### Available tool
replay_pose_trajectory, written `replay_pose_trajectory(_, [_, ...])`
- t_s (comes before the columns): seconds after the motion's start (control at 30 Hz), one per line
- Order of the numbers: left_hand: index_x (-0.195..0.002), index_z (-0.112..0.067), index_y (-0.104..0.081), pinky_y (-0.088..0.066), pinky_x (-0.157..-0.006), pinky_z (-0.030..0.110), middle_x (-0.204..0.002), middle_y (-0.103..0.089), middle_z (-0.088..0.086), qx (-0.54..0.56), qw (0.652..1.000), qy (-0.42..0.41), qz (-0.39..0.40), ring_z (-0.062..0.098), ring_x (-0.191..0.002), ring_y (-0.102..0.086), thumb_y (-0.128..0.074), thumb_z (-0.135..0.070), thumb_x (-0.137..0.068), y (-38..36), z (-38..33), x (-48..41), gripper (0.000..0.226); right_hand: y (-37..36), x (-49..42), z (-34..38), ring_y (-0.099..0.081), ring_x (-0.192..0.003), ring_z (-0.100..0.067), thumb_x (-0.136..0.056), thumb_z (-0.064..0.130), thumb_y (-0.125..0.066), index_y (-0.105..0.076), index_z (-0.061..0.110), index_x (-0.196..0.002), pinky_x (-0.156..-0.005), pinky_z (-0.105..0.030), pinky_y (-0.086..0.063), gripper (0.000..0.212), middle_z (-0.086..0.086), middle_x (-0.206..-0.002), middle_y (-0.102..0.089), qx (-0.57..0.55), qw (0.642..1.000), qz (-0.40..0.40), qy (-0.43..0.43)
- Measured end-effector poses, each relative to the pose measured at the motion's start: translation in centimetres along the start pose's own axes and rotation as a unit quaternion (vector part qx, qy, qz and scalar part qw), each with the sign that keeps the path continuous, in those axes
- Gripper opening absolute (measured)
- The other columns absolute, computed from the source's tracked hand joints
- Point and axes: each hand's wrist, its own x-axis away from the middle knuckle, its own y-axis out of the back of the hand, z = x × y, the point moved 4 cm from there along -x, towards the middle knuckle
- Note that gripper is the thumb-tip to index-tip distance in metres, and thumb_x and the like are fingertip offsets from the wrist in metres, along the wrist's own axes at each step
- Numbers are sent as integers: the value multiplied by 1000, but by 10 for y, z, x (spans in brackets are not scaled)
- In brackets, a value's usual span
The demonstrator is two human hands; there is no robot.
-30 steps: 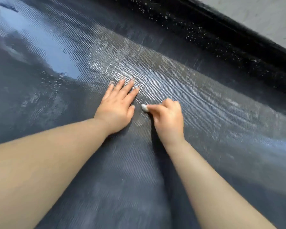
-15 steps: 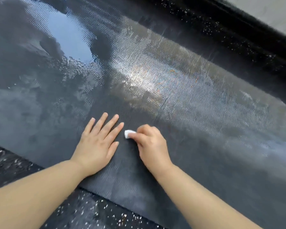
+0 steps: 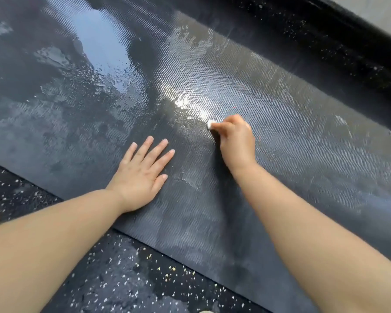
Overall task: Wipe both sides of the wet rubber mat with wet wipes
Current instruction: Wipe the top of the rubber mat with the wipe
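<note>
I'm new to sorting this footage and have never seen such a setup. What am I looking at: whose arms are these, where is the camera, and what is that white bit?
There is no machine here. A person works with bare hands, and the picture comes from a camera worn on their head, looking forward and down. The dark ribbed sheet is a rubber mat, shiny with water, lying on a black speckled floor. The left hand rests flat on the mat, fingers straight. The right hand has a small white wet wipe in its grip, held against the mat beside a bright wet patch.
</note>
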Motion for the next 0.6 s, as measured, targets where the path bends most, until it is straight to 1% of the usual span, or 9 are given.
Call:
replay_pose_trajectory(0.07, [-133, -33, 27, 17, -112, 40, -138, 37, -13, 12, 1000, 1, -8, 21, -143, 21, -17, -46, -98, 1, -1, -1, 57, -2, 58, 22, -55, -73, -31, -82, 5, -61, -75, 18, -89, -65, -29, -42, 21, -10, -83, -61, -7, 998, 14, 69])
replay_pose_trajectory(0.1, [-133, -33, 26, 17, -112, 40, -138, 36, -13, 16, 1000, 1, -11, 21, -143, 21, -19, -46, -98, 1, 0, 0, 58, -2, 89, 34, -54, -68, -29, -80, 5, -59, -75, 20, -86, -62, -29, -44, 23, -8, -79, -60, -25, 994, 37, 103])
replay_pose_trajectory(0.2, [-139, -32, 22, 16, -112, 40, -142, 34, -12, 8, 1000, 3, -6, 22, -143, 20, -19, -45, -98, 2, 0, 1, 59, -9, 164, 61, -53, -66, -25, -82, 9, -49, -73, 23, -87, -56, -27, -48, 28, -1, -78, -59, -82, 967, 153, 187])
replay_pose_trajectory(0.23, [-143, -31, 19, 16, -112, 41, -147, 31, -11, 9, 1000, 10, -1, 22, -143, 19, -20, -44, -99, 2, -2, 0, 60, -10, 174, 66, -53, -65, -24, -82, 7, -51, -73, 23, -87, -54, -27, -49, 28, -1, -78, -59, -94, 958, 187, 195])
replay_pose_trajectory(0.3, [-149, -30, 10, 15, -112, 42, -155, 22, -8, 21, 999, 34, 7, 22, -143, 19, -21, -41, -99, 3, -7, 0, 60, -7, 161, 60, -55, -68, -25, -80, 1, -60, -75, 22, -89, -59, -28, -50, 27, -3, -79, -60, -121, 961, 185, 168])
replay_pose_trajectory(0.37, [-150, -29, 6, 15, -113, 43, -157, 19, -7, 44, 997, 61, 13, 21, -143, 19, -23, -40, -99, 5, -14, 3, 60, 4, 116, 40, -58, -75, -28, -83, 5, -64, -76, 18, -93, -68, -27, -47, 20, -6, -82, -60, -129, 981, 113, 89])
replay_pose_trajectory(0.47, [-151, -28, 5, 15, -113, 41, -157, 18, -7, 56, 995, 76, 13, 21, -143, 19, -24, -41, -99, 4, -22, 11, 60, 17, 39, -6, -57, -89, -33, -90, 15, -60, -72, 11, -103, -75, -25, -37, 18, -12, -90, -59, -61, 998, 20, -9])
replay_pose_trajectory(0.53, [-151, -28, 4, 15, -113, 39, -157, 17, -6, 57, 996, 73, 11, 20, -144, 19, -25, -42, -99, 2, -22, 18, 60, 18, 10, -29, -54, -97, -34, -92, 18, -57, -70, 11, -108, -79, -26, -36, 22, -14, -97, -58, -26, 998, 7, -51])
replay_pose_trajectory(0.6, [-150, -28, 3, 15, -113, 38, -157, 17, -7, 55, 996, 70, 10, 20, -144, 18, -25, -41, -99, -1, -21, 25, 60, 14, 11, -28, -53, -97, -33, -90, 15, -58, -71, 11, -105, -78, -26, -35, 20, -16, -99, -58, -10, 999, 20, -46])
